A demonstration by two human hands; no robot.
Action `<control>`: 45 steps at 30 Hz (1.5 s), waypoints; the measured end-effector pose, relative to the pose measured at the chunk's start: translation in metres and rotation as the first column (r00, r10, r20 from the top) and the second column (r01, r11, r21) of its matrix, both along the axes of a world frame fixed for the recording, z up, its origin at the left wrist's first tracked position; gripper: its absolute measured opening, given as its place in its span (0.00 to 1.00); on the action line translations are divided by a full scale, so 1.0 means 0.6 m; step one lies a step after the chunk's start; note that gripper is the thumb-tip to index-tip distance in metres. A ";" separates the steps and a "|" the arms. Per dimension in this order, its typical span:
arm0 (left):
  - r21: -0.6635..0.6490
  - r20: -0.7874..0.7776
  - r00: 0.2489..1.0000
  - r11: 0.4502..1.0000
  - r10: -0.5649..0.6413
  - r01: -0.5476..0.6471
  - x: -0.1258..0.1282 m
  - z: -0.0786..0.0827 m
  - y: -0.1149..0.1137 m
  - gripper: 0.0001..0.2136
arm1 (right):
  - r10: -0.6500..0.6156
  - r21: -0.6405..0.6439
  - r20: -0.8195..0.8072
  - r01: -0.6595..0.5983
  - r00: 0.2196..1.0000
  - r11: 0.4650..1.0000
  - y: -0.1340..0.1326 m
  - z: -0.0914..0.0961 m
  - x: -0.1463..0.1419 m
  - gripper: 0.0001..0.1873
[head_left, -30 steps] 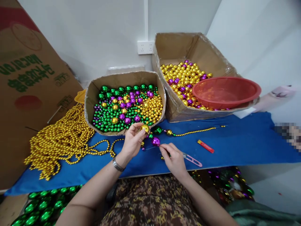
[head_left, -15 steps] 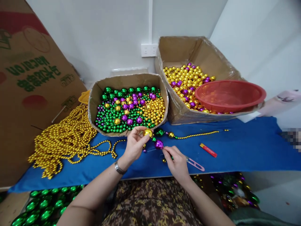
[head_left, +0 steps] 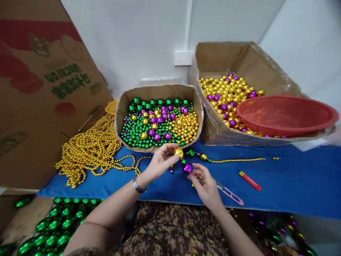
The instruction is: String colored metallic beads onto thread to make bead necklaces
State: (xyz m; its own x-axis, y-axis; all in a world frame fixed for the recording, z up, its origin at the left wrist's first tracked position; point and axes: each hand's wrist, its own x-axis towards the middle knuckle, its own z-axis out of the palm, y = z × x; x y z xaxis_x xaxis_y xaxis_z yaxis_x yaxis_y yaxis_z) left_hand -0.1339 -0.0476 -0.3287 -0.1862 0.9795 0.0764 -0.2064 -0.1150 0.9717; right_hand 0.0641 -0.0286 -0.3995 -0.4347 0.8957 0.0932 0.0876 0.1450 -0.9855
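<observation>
My left hand (head_left: 159, 162) pinches a large gold bead (head_left: 178, 153) just in front of the small cardboard box (head_left: 159, 92). My right hand (head_left: 204, 183) is closed in a pinch below a large purple bead (head_left: 187, 168), holding something thin I cannot make out. A green bead (head_left: 190, 153) and a smaller gold bead (head_left: 204, 156) follow on the same string, which runs right as a strand of tiny gold beads (head_left: 239, 160) over the blue cloth (head_left: 293, 181).
The small box holds green, purple and gold beads. A bigger box (head_left: 245, 57) of gold beads carries a red basin (head_left: 286, 113). A gold strand pile (head_left: 90, 149) lies left. Pink snips (head_left: 230, 193) and a red lighter (head_left: 249, 180) lie right of my hands.
Both hands keep their grips on the bead string in about the same spot in front of the small box. The camera view has swung left, so everything appears shifted right.
</observation>
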 end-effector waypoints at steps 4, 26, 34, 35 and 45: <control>0.108 -0.385 0.896 0.975 0.222 -0.196 -0.084 0.031 0.001 0.13 | -0.034 -0.034 -0.049 0.032 0.998 0.999 0.001 0.003 0.006 0.21; -0.149 -0.974 0.220 0.899 -0.060 -0.413 -0.334 0.054 0.070 0.05 | -0.019 0.070 0.053 0.015 0.998 0.997 0.000 0.013 0.006 0.16; -0.214 0.161 0.985 0.976 0.064 -0.029 -0.135 0.051 0.030 0.13 | -0.019 0.156 0.140 -0.003 0.990 0.988 -0.006 0.031 -0.006 0.13; -0.218 0.213 0.976 0.976 0.047 0.001 -0.119 0.048 0.028 0.12 | -0.025 0.167 0.142 0.001 0.990 0.986 -0.007 0.033 -0.005 0.13; -0.249 0.336 0.941 0.967 0.036 0.052 -0.083 0.021 0.023 0.11 | -0.066 0.198 0.118 0.042 0.991 0.979 -0.004 0.030 0.003 0.13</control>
State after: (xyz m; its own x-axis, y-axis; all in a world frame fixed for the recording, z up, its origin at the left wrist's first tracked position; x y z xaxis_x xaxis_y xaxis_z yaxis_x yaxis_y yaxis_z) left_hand -0.1838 -0.0339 -0.3163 -0.1497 0.9599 -0.2371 -0.5243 0.1263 0.8421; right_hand 0.0657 -0.0310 -0.3813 -0.4052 0.8882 0.2167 0.2197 0.3247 -0.9200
